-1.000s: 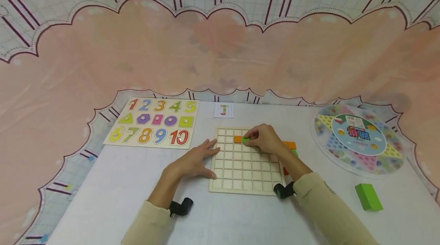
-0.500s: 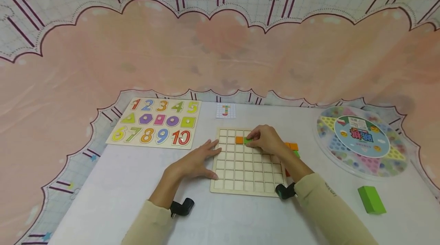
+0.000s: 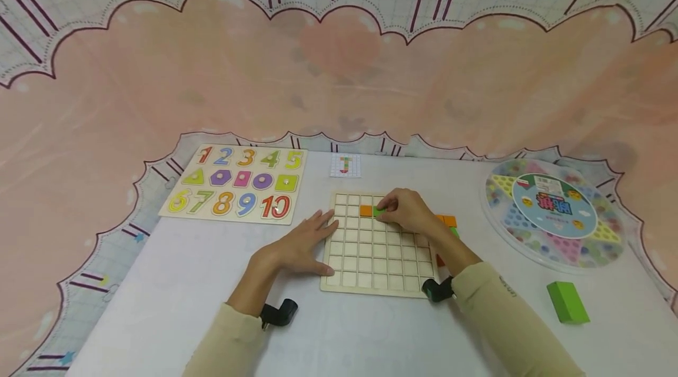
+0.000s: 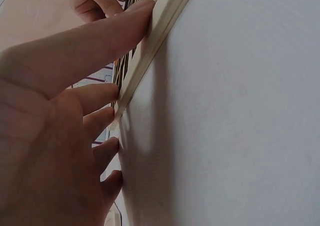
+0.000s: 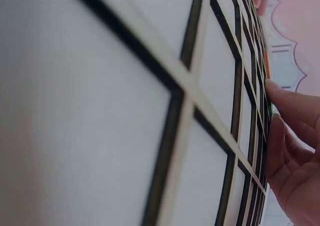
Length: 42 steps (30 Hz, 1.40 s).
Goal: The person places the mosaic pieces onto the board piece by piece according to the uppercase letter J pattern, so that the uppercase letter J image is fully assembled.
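Observation:
A wooden grid board (image 3: 380, 258) lies in the middle of the table in the head view. My left hand (image 3: 295, 246) has its fingers spread at the board's left side, and in the left wrist view the thumb (image 4: 117, 33) touches the rim. On the board's second row from the back sits an orange square tile (image 3: 366, 210). Beside it on the right is a green square tile (image 3: 376, 211), which my right hand (image 3: 409, 212) pinches by its edges between thumb and fingers. In the right wrist view the fingertips meet low over the grid, partly hiding the green tile (image 5: 270, 107).
Orange, green and red tiles (image 3: 449, 221) lie past the board's right edge, partly behind the right forearm. A small card with a J pattern (image 3: 345, 166) lies behind the board. A number puzzle (image 3: 233, 183) is at left, a round game box (image 3: 553, 212) and green block (image 3: 568, 302) at right.

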Each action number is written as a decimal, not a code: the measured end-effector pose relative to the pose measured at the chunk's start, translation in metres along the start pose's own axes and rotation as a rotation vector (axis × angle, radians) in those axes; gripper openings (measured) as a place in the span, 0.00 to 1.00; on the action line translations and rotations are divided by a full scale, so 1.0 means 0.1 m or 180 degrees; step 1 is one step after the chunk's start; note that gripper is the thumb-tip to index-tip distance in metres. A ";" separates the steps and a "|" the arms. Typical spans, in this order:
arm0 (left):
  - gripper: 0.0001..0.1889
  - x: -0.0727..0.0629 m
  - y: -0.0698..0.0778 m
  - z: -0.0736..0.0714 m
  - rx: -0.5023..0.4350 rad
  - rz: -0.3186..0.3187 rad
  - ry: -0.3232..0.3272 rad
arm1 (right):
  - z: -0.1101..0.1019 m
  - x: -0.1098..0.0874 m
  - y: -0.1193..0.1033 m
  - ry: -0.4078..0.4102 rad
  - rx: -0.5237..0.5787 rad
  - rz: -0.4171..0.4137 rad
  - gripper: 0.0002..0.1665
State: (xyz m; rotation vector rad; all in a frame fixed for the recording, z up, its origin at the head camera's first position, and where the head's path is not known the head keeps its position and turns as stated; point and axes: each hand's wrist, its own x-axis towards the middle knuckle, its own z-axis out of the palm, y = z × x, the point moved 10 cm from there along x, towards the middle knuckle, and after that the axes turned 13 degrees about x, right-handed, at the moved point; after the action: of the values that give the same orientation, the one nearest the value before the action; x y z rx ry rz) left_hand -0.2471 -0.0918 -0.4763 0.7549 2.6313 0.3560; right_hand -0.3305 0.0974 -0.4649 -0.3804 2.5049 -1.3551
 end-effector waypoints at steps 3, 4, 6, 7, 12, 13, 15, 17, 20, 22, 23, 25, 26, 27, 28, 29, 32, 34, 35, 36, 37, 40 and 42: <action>0.54 0.00 -0.02 -0.01 -0.0023 0.0012 0.0012 | 0.00 -0.01 -0.01 -0.0030 -0.0007 0.0035 0.12; 0.54 0.00 -0.02 -0.01 -0.0039 0.0018 0.0017 | 0.00 -0.01 -0.01 -0.0035 -0.0004 0.0044 0.12; 0.54 -0.01 -0.02 -0.01 -0.0083 0.0026 0.0019 | 0.01 -0.02 0.00 -0.0048 0.0009 0.0068 0.12; 0.54 -0.01 -0.02 -0.01 -0.0104 0.0024 0.0015 | 0.01 -0.03 0.00 -0.0054 0.0011 0.0075 0.12; 0.54 -0.01 -0.03 -0.01 -0.0178 -0.0010 0.0013 | 0.01 -0.04 0.00 -0.0143 0.0020 0.0097 0.14; 0.54 -0.01 -0.03 -0.01 -0.0186 -0.0017 0.0013 | 0.01 -0.05 0.01 -0.0176 0.0064 0.0123 0.14; 0.54 -0.01 -0.03 0.00 -0.0195 -0.0024 0.0020 | -0.02 -0.08 0.02 -0.0228 0.0168 0.0176 0.16; 0.54 0.00 -0.02 0.00 -0.0200 -0.0027 0.0028 | -0.08 -0.11 0.02 -0.0232 0.0273 0.0210 0.19; 0.54 0.00 -0.02 0.00 -0.0199 -0.0018 0.0044 | -0.23 -0.15 0.02 -0.0108 0.0390 0.0213 0.23; 0.54 0.01 -0.02 0.00 -0.0197 -0.0013 0.0054 | -0.35 -0.18 0.00 0.0002 0.0384 0.0155 0.25; 0.54 0.01 -0.02 0.00 -0.0194 -0.0013 0.0056 | -0.40 -0.19 -0.01 0.0033 0.0371 0.0094 0.26; 0.54 0.01 -0.03 0.00 -0.0196 -0.0023 0.0060 | -0.50 -0.22 -0.04 0.0094 0.0324 0.0015 0.28; 0.54 0.01 -0.03 0.00 -0.0195 -0.0030 0.0062 | -0.55 -0.24 -0.05 0.0117 0.0313 -0.0008 0.29; 0.54 0.01 -0.03 0.00 -0.0194 -0.0037 0.0067 | -0.59 -0.26 -0.06 0.0131 0.0302 -0.0026 0.30; 0.54 0.01 -0.04 -0.01 -0.0194 -0.0047 0.0070 | -0.63 -0.28 -0.06 0.0141 0.0312 -0.0047 0.31; 0.54 0.01 -0.04 -0.01 -0.0201 -0.0054 0.0079 | -0.67 -0.30 -0.06 0.0153 0.0314 -0.0058 0.31; 0.54 0.01 -0.04 -0.01 -0.0229 -0.0069 0.0079 | -0.79 -0.39 -0.02 0.0206 0.0321 -0.0032 0.33; 0.54 0.00 -0.04 0.01 -0.0245 -0.0077 0.0069 | -0.86 -0.45 0.02 0.0232 0.0308 -0.0007 0.33; 0.54 0.00 -0.04 0.01 -0.0258 -0.0082 0.0068 | -0.89 -0.48 0.05 0.0249 0.0285 0.0013 0.33; 0.54 0.00 -0.04 0.02 -0.0264 -0.0088 0.0060 | -0.92 -0.51 0.08 0.0264 0.0257 0.0038 0.33; 0.54 0.00 -0.04 0.03 -0.0265 -0.0090 0.0057 | -0.94 -0.54 0.12 0.0277 0.0238 0.0059 0.32; 0.54 0.01 -0.04 0.02 -0.0246 -0.0092 0.0065 | -1.01 -0.60 0.25 0.0321 0.0194 0.0178 0.31; 0.54 0.01 -0.03 0.01 -0.0236 -0.0061 0.0090 | -1.04 -0.63 0.34 0.0316 0.0167 0.0248 0.30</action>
State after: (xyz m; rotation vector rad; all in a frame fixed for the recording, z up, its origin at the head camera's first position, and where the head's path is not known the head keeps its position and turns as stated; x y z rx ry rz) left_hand -0.2486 -0.0938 -0.4782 0.7052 2.6337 0.4593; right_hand -0.3122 0.2173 -0.4319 -0.2073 2.5284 -1.4390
